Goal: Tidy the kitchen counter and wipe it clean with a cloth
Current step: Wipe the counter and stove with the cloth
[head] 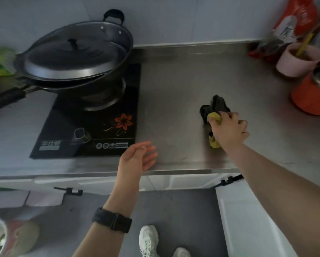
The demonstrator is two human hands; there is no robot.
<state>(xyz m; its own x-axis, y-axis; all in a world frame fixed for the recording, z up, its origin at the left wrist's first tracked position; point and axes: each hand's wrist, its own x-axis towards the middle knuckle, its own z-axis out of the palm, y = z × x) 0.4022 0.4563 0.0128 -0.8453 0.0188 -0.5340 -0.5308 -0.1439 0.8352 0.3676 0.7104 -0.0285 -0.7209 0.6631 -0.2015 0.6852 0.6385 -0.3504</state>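
A crumpled dark-and-yellow cloth (214, 110) lies on the steel counter (183, 86), right of centre. My right hand (229, 129) presses down on it with fingers closed around its near part. Part of the cloth sticks out beyond the fingers, and a yellow corner shows under the wrist. My left hand (138, 156) hovers at the counter's front edge with fingers loosely apart and holds nothing. A black band sits on the left wrist.
A black induction cooker (92, 130) stands at the left with a lidded wok (75, 56) on it. At the right back corner are a pink cup (296, 61), an orange container (309, 97) and red packets (296, 17). White cabinets sit below.
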